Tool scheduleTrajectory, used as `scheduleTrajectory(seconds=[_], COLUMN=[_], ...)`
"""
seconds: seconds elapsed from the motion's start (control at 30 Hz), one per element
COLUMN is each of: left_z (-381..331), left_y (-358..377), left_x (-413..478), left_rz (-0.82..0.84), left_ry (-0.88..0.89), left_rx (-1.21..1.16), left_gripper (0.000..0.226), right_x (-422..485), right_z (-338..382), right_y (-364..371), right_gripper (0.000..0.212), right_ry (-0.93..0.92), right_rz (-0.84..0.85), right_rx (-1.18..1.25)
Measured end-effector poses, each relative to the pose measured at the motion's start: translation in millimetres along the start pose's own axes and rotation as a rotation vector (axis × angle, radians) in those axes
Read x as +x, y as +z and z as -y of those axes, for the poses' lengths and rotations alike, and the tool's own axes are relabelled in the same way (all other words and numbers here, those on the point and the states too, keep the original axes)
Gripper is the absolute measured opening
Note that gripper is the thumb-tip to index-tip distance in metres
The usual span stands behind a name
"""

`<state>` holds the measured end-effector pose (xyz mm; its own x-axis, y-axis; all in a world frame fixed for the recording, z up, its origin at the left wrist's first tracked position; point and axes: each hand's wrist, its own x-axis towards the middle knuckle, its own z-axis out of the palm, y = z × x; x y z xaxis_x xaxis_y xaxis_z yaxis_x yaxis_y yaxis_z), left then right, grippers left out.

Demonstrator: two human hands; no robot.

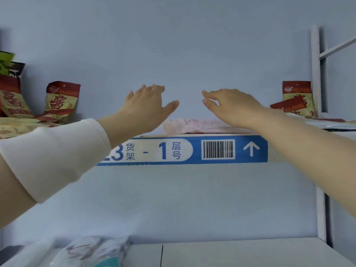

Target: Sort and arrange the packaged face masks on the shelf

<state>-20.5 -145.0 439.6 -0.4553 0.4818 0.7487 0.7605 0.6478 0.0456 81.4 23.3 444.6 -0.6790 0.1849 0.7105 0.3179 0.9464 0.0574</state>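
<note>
Head camera, the only view I have. Both arms reach up and forward to the upper shelf (221,134), which crosses the middle of the frame.

The left hand (148,105), just left of centre, shows me its back. Its fingers (154,88) are straight and close together, the thumb is spread wide to the right, and it holds nothing. A white sleeve (54,157) covers that forearm.

The right hand (229,105), just right of centre, is on a bare arm. Its fingers (209,94) are loosely curved and point left, with a small gap between thumb and forefinger, and nothing is between them. I cannot tell whether either hand touches the back wall (183,45).

A pink pack of face masks (192,126) lies flat on the shelf at centre, below and between the two hands. The right wrist crosses in front of its right end.

The shelf's front edge carries a blue and white label (154,150) with Chinese characters, the number 1, a barcode (218,149) and a white arrow (251,149) pointing up.

Red and yellow snack bags (61,101) stand at the left of the shelf, with more of them at the right. The back wall is plain pale blue. A white upright post (316,68) runs down the right edge.

At bottom left, blurred clear-wrapped packs (86,251) lie on a white lower shelf (231,255).
</note>
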Motion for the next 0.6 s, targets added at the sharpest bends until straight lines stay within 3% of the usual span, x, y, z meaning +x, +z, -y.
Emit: scheduleTrajectory(seconds=[0.43,0.6], left_z=[22,52], left_y=[-48,-62], left_x=[-92,-158], left_rz=[-0.023,-0.027], left_ry=[0.062,0.106], left_rx=[0.122,0.085], left_gripper=[0.063,0.061], right_x=[-78,-133], right_z=[76,131], right_y=[-9,9], right_gripper=[0.048,0.05], right_ry=[-0.114,-0.194], right_rz=[-0.11,-0.206], right_rx=[-0.058,0.03])
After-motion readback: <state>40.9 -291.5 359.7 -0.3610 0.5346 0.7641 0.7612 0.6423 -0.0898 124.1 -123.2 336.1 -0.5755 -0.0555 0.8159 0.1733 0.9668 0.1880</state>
